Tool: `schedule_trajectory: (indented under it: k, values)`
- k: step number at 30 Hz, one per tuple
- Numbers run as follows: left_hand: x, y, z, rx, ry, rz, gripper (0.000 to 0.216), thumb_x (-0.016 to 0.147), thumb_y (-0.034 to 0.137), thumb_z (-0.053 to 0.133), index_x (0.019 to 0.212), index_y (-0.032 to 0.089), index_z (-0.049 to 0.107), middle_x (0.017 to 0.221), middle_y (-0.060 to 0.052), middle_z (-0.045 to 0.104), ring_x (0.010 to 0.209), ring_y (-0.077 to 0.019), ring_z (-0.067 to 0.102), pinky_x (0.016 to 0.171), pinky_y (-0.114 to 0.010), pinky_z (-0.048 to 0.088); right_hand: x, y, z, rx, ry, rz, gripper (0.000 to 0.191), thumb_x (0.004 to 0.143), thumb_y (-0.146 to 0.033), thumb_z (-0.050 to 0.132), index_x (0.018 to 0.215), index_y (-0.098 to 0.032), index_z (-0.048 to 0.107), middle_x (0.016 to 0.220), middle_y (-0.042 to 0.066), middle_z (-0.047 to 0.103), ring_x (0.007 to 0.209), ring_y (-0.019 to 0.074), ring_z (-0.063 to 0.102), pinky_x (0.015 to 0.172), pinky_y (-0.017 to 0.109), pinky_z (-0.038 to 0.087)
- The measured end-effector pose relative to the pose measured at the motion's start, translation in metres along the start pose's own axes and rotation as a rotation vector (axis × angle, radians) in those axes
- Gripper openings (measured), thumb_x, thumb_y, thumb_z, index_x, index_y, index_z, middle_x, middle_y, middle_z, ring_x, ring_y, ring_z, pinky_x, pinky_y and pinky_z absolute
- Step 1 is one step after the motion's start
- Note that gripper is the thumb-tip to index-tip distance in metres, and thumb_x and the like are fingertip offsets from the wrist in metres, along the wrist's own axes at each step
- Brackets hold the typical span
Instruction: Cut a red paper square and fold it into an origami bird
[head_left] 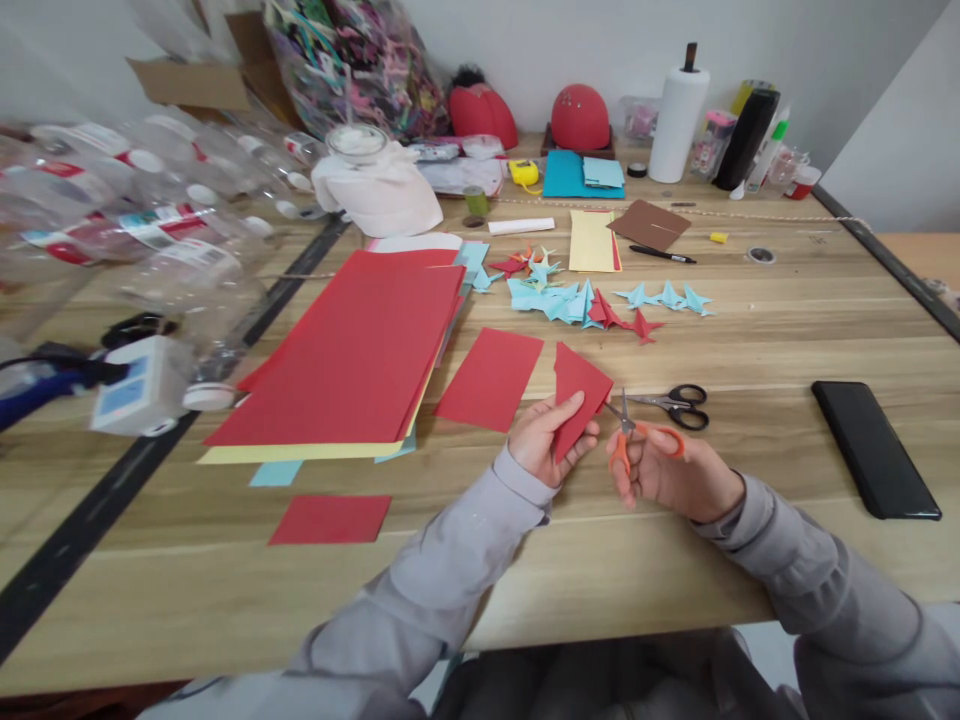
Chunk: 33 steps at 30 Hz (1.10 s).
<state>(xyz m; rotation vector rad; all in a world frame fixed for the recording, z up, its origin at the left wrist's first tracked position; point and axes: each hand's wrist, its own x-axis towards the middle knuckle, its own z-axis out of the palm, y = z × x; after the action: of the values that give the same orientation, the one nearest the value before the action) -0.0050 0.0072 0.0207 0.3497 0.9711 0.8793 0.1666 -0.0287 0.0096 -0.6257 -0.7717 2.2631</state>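
Observation:
Between the thumb and fingers of my left hand is a folded piece of red paper, held above the table. My right hand grips orange-handled scissors by the finger loops, with the blades apart at the right edge of the folded paper. Just behind them on the table lie black-handled scissors. A flat red paper rectangle rests beside my left hand. Farther left is a stack of large red sheets over yellow and blue ones, with a small red paper piece in front.
Blue and red folded paper cranes lie behind my hands. A black phone is at the right. Plastic bottles crowd the left side near a white box-shaped device. Yellow paper, a pen and a white bottle stand farther back.

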Motion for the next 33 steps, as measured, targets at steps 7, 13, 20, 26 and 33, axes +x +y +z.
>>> schedule_trajectory:
  k: [7,13,20,26,33]
  values:
    - [0.0,-0.01,-0.001,0.119,-0.062,0.139,0.025,0.062,0.025,0.08,0.073,0.01,0.063,0.053,-0.003,0.065,0.042,-0.01,0.058,0.04,-0.017,0.049,0.0,-0.002,-0.002,-0.033,0.072,-0.048,0.041,0.074,-0.054,0.066,0.094,-0.018,0.06,0.068,0.002,0.067,0.056,0.0136,0.061,0.056,0.027,0.044]
    - [0.002,-0.013,0.0,0.144,-0.077,0.259,0.041,0.045,0.024,0.088,0.075,0.011,0.064,0.064,-0.002,0.069,0.046,-0.0118,0.061,0.042,-0.02,0.05,-0.004,-0.005,-0.002,-0.079,0.108,-0.08,0.063,0.073,-0.052,0.068,0.128,-0.032,0.045,0.07,-0.001,0.069,0.057,0.0154,0.064,0.056,0.028,0.044]
    - [0.0,-0.008,-0.002,0.001,-0.118,0.048,0.026,0.056,0.012,0.081,0.077,0.012,0.065,0.069,-0.003,0.071,0.055,-0.0131,0.067,0.046,-0.019,0.055,-0.004,-0.001,-0.003,-0.046,0.043,-0.093,0.053,0.075,-0.049,0.067,0.121,-0.03,0.051,0.069,0.0,0.069,0.057,0.0142,0.063,0.054,0.024,0.046]
    - [-0.001,-0.007,-0.007,0.006,-0.182,-0.073,0.007,0.067,0.009,0.072,0.073,0.01,0.069,0.064,-0.005,0.07,0.05,-0.0131,0.065,0.044,-0.019,0.055,-0.003,0.0,-0.006,-0.043,0.019,-0.068,0.05,0.075,-0.042,0.069,0.117,-0.02,0.056,0.07,0.002,0.068,0.056,0.0124,0.062,0.052,0.022,0.047]
    - [0.002,-0.003,-0.008,0.037,-0.115,-0.102,0.01,0.065,0.0,0.068,0.07,0.009,0.069,0.061,-0.004,0.07,0.045,-0.0126,0.063,0.041,-0.02,0.054,-0.004,0.0,-0.01,-0.077,0.046,-0.119,0.068,0.077,-0.035,0.071,0.137,-0.03,0.04,0.068,-0.002,0.067,0.06,0.0132,0.063,0.052,0.023,0.05]
